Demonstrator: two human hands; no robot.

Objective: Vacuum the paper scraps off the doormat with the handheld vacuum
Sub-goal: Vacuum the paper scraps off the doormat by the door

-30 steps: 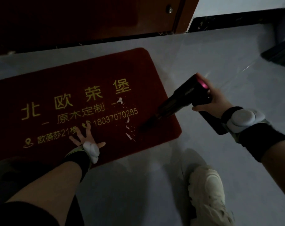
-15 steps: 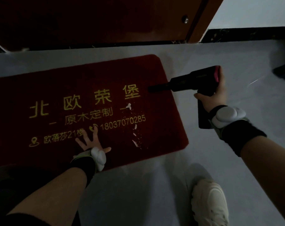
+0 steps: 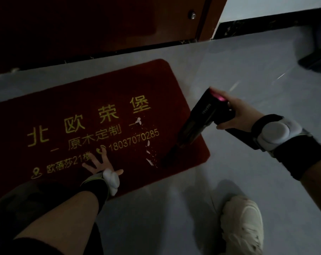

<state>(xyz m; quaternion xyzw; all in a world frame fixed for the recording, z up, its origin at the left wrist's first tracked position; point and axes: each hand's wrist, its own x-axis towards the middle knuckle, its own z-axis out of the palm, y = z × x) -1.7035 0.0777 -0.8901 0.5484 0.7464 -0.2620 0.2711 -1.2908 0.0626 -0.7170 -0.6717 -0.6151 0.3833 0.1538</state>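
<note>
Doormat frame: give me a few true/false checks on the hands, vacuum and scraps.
1. The right hand grips the handheld vacuum. True.
2. The left hand holds a paper scrap. False: it presses flat on the red doormat, fingers spread.
3. The vacuum's nozzle points down at the mat beside the lowest paper scraps. True.
4. The doormat is already free of scraps. False: white scraps lie in a line right of the printed phone number.
5. A white shoe stands on the doormat. False: it is on the grey floor, off the mat.
</note>
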